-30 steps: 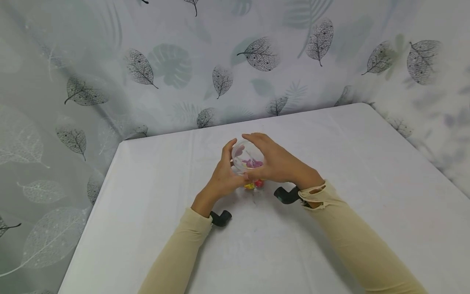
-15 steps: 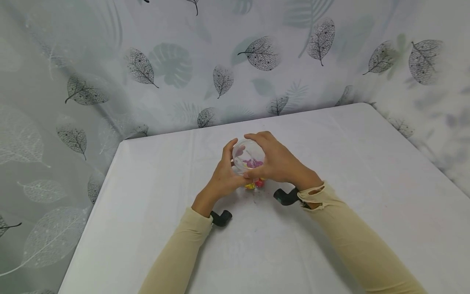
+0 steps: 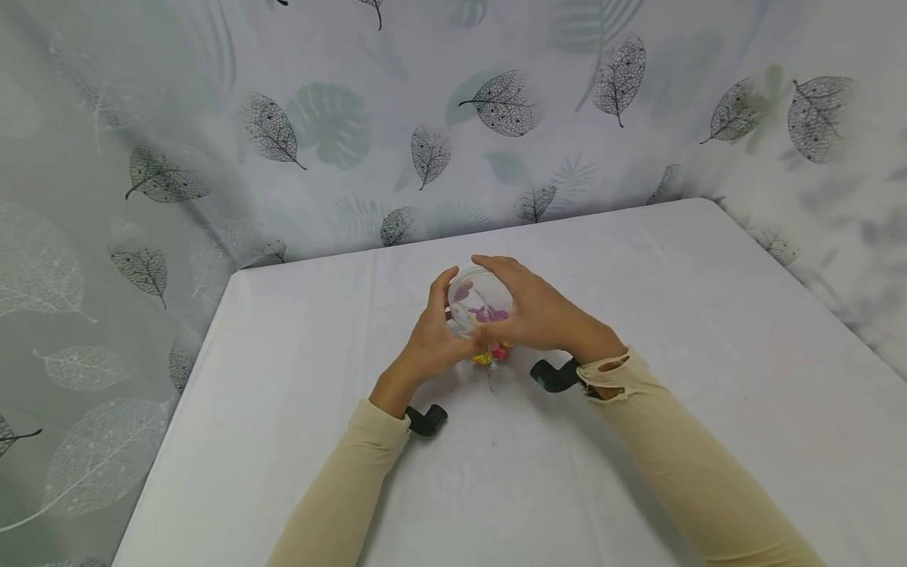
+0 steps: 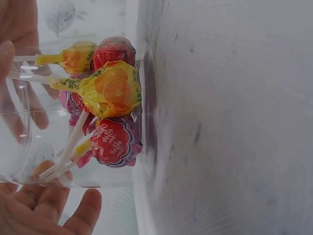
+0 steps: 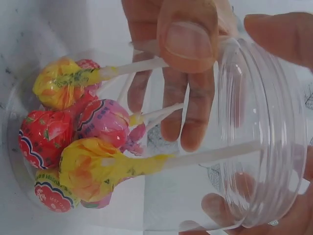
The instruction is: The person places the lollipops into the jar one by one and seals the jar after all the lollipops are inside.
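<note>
Both hands are around a clear jar [image 3: 464, 321] standing upright on the white table. My left hand [image 3: 428, 342] grips its left side, with the thumb in front and fingers behind. At the top, my right hand [image 3: 546, 311] curves its thumb and fingers around the round, ridged rim [image 5: 244, 122]. Inside lie several wrapped lollipops, among them a yellow lollipop [image 4: 115, 90] with an orange printed on it and a red lollipop [image 5: 46, 134]. Their white sticks point up or lean on the wall. In the head view, the hands partly hide the jar.
A white cloth [image 3: 298, 394] covers the table, which ends at a leaf-patterned curtain [image 3: 340, 134] behind and at the sides. A dark wrist camera [image 3: 427, 421] sits under the left wrist and another wrist camera [image 3: 554, 376] under the right, both close above the cloth.
The right hand shifts slightly around the jar's rim, its fingers moving a little back and forth. My left hand and the jar stay in about the same place.
</note>
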Demonstrator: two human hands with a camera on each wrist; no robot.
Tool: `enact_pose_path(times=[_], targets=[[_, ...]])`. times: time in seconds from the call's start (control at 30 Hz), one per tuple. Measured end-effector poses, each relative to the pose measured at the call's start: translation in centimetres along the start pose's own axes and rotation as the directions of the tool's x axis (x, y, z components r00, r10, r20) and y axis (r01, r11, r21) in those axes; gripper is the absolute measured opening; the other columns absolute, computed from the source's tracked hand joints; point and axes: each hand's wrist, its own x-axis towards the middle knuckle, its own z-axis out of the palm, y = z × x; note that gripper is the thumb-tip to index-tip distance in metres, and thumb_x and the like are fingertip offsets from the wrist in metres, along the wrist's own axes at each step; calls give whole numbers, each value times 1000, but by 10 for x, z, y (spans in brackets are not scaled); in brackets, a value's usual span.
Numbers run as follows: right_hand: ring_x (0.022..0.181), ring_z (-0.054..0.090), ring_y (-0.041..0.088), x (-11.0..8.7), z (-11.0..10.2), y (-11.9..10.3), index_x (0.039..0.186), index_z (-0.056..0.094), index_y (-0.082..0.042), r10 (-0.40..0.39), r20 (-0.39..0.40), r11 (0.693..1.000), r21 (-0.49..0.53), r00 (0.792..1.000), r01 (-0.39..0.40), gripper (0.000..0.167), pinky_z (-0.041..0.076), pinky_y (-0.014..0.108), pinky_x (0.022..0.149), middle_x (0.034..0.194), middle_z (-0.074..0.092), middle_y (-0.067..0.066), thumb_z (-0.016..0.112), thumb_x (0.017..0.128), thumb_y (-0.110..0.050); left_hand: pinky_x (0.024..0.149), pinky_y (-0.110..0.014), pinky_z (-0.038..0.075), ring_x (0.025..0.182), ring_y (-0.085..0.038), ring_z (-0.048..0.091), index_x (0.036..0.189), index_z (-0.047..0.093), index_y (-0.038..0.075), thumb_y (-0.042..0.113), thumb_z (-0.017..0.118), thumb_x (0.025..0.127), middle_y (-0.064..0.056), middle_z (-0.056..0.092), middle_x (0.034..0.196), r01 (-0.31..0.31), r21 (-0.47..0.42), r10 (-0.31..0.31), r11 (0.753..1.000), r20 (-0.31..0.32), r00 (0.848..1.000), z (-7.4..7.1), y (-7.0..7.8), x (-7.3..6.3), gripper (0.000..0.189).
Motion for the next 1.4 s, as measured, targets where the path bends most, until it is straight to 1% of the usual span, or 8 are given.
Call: enact_pose_path(times=[0.23, 0.37, 0.47, 0.6, 0.8, 1.03, 1.23, 1.4], targets=[[134, 49, 32, 1, 1, -4, 164, 31, -18, 32, -25, 999, -43, 999, -33, 111, 44, 57, 110, 154, 39, 16, 90, 77, -52, 105, -53, 49, 132, -33, 52, 164, 12, 29, 28, 92, 78, -9, 43, 153, 6, -31, -5, 1000, 10, 1000, 0, 0, 1, 117], [147, 39, 31, 1, -2, -4, 166, 24, -19, 9, 19, 999, -37, 1000, -8, 112, 37, 58, 116, 163, 32, 13, 89, 80, -47, 111, -55, 45, 136, -33, 49, 165, 12, 25, 31, 89, 79, -6, 42, 153, -8, -23, 8, 1000, 9, 1000, -1, -1, 1, 116], [154, 29, 28, 0, -5, -3, 167, 22, -20, -6, 52, 1000, -14, 999, 7, 108, 31, 58, 121, 169, 27, 8, 87, 83, -40, 114, -55, 42, 139, -33, 48, 165, 12, 27, 32, 89, 79, -5, 42, 153, -11, -11, 11, 1000, 6, 1000, -1, 0, 0, 115], [151, 35, 32, -1, -5, -2, 167, 24, -19, 0, 38, 1000, 6, 999, 0, 109, 33, 59, 119, 167, 31, 9, 89, 81, -36, 112, -55, 44, 136, -33, 49, 165, 13, 28, 30, 90, 79, -8, 43, 153, -5, -16, 5, 1000, 3, 1000, 0, 1, 0, 115], [142, 44, 33, 2, -1, -1, 166, 26, -16, 10, -9, 999, -50, 1000, -10, 117, 40, 58, 114, 161, 35, 16, 93, 75, -47, 109, -56, 45, 135, -33, 49, 165, 12, 24, 26, 90, 79, -16, 43, 155, -14, -18, 15, 1000, 6, 1000, 0, 0, 0, 115], [152, 32, 30, -1, -5, -1, 167, 20, -19, -4, 43, 1000, 6, 999, 3, 112, 32, 58, 120, 168, 28, 9, 89, 81, -37, 111, -56, 45, 136, -35, 49, 164, 13, 25, 29, 87, 79, -10, 43, 153, -7, -9, 7, 1000, 8, 1000, 0, 0, 0, 113], [142, 44, 34, 1, -2, 0, 165, 26, -13, 2, 13, 1000, -13, 1000, -2, 112, 40, 58, 114, 163, 35, 13, 92, 78, -40, 109, -56, 46, 135, -37, 49, 165, 13, 25, 26, 88, 79, -7, 43, 151, 9, -9, -9, 1000, 1, 1000, 0, 2, -1, 113], [141, 45, 33, 3, 1, 0, 165, 26, -14, 23, 1, 998, -51, 1000, -22, 117, 41, 57, 114, 161, 35, 15, 92, 76, -49, 111, -54, 45, 136, -35, 48, 164, 13, 28, 26, 88, 80, -7, 42, 152, 13, -5, -12, 1000, 3, 1000, -1, 3, -2, 112]])
